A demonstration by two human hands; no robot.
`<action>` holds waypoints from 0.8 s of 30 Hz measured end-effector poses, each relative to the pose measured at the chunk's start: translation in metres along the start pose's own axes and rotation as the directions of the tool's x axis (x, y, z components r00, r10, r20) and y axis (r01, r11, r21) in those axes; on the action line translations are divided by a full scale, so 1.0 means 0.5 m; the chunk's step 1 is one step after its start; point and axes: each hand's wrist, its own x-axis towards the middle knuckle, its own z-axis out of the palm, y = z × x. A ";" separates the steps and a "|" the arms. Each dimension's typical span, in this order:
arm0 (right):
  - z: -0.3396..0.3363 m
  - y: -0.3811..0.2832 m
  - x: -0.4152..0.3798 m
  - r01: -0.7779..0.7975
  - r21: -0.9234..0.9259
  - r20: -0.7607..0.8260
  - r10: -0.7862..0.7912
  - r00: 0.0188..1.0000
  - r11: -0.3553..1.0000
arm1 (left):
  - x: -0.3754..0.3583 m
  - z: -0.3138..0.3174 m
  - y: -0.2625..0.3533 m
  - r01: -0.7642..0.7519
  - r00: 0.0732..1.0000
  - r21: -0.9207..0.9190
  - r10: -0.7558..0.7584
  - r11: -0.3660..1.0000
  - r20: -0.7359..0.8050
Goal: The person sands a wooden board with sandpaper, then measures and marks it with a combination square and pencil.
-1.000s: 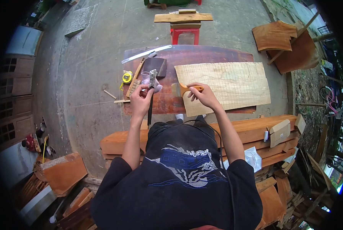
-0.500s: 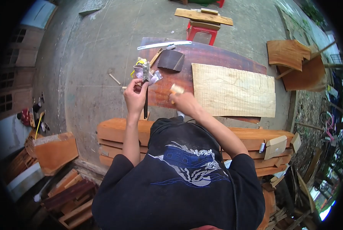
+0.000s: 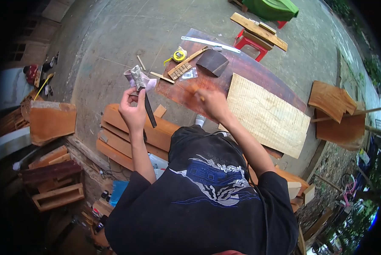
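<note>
My left hand [image 3: 133,111] pinches a black stick [image 3: 148,111] between thumb and fingers, left of the reddish-brown board [image 3: 179,95]. Crumpled grey and pale pink cloth [image 3: 138,77] sits at the stick's upper end. Over the board, my right hand [image 3: 213,104] is closed around what looks like a small brush [image 3: 202,98]; only a bit of orange shows, and blur hides its tip. Near the hands on the board lie a small plastic packet [image 3: 189,74], a notched wooden piece [image 3: 179,71], a yellow tape measure [image 3: 179,55] and a curved dark sheet [image 3: 213,62].
A pale, rippled wood panel [image 3: 267,112] covers the board's right part. Along the far edge runs a white ruler-like strip [image 3: 211,43]. Beyond stands a red stool [image 3: 252,44] bearing a plank [image 3: 258,30]. Stacked timber [image 3: 135,131] lies close to my legs.
The view has turned and shifted. My left hand, with the stick and cloth, has moved left off the board, uncovering the tape measure and packet. The stick now tilts. The brush's pale end no longer shows clearly.
</note>
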 end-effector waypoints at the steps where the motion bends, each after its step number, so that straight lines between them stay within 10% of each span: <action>1: -0.003 0.005 0.008 -0.074 -0.091 -0.059 0.069 0.996 0.993 | -0.012 -0.007 0.006 0.010 1.000 -0.010 -0.010 1.000 -0.024; 5: 0.077 0.022 0.013 0.184 -0.148 0.268 -0.139 0.953 0.972 | -0.062 -0.027 0.044 0.005 0.997 -0.021 -0.007 1.000 -0.082; 6: 0.074 0.003 0.012 0.336 0.065 0.179 -0.342 0.923 0.940 | -0.073 -0.027 0.049 0.004 0.996 -0.027 -0.007 1.000 -0.092; 11: 0.070 -0.013 0.034 0.079 -0.118 0.006 -0.079 0.997 0.990 | -0.144 -0.048 0.053 0.050 0.983 -0.051 -0.058 0.997 -0.175; 15: 0.155 0.017 0.010 0.439 0.039 0.206 -0.437 0.875 0.898 | -0.186 -0.056 0.053 0.061 0.974 -0.037 -0.068 0.997 -0.216; 20: -0.001 0.007 -0.017 0.102 -0.013 -0.074 -0.102 0.992 0.995 | -0.224 -0.065 0.045 0.072 0.960 -0.059 -0.085 0.996 -0.268; 22: -0.001 0.035 -0.036 -0.072 -0.315 0.119 0.114 0.986 0.946 | -0.232 -0.062 0.052 0.069 0.958 -0.072 -0.086 0.995 -0.275; 24: 0.029 0.035 -0.090 0.115 -0.202 0.318 -0.046 0.947 0.973 | -0.238 -0.056 0.060 0.078 0.960 -0.070 -0.094 0.994 -0.265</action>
